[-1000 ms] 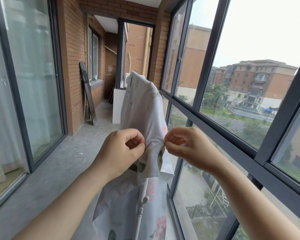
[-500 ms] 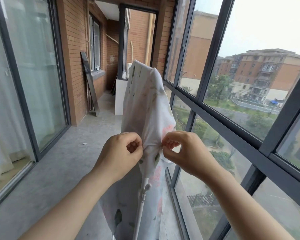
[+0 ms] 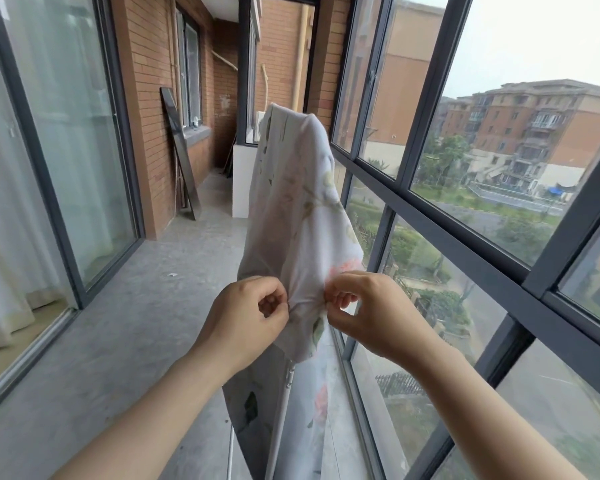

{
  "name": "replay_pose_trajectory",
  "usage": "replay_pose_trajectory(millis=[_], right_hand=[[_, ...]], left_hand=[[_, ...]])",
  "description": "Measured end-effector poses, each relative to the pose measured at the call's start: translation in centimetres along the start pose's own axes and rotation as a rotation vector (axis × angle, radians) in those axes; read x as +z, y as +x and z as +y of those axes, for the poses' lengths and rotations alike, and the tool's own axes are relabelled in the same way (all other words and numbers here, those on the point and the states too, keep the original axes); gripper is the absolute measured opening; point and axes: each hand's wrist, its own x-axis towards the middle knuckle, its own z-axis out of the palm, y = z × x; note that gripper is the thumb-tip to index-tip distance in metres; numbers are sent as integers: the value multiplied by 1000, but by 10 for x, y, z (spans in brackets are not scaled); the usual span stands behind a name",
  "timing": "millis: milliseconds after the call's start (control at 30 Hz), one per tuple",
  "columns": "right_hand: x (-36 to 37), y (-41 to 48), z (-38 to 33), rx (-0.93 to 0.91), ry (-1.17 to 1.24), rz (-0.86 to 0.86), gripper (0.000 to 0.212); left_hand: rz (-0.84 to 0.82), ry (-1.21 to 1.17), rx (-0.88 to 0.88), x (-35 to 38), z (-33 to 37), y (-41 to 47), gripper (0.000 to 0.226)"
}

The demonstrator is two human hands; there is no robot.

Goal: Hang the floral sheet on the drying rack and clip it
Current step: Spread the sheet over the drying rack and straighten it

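Floral sheet (image 3: 302, 209): thin, translucent fabric, bunched, draped.

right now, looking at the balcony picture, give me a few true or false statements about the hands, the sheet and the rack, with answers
1. Both hands pinch the sheet at its near end, the left hand beside the right hand. True.
2. The sheet lies in a heap on the floor. False: it is draped over the rack, whose white leg shows below the hands.
3. A clip is plainly fixed on the sheet. False: no clip can be seen.
4. The windows stand to the right of the sheet. True.
5. A dark board leans against the brick wall on the left. True.
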Motion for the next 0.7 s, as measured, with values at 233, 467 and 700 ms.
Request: replay_pose_trajectory(millis=[233, 467, 700], right_hand=[[14, -11, 7, 20, -12, -14, 15], [37, -30, 12, 37, -24, 62, 3], [53, -37, 15, 59, -70, 96, 3]], left_hand=[[-33, 16, -17, 11, -11, -11, 10], [-51, 22, -37, 21, -21, -25, 6], [-59, 42, -46, 28, -27, -33, 6]])
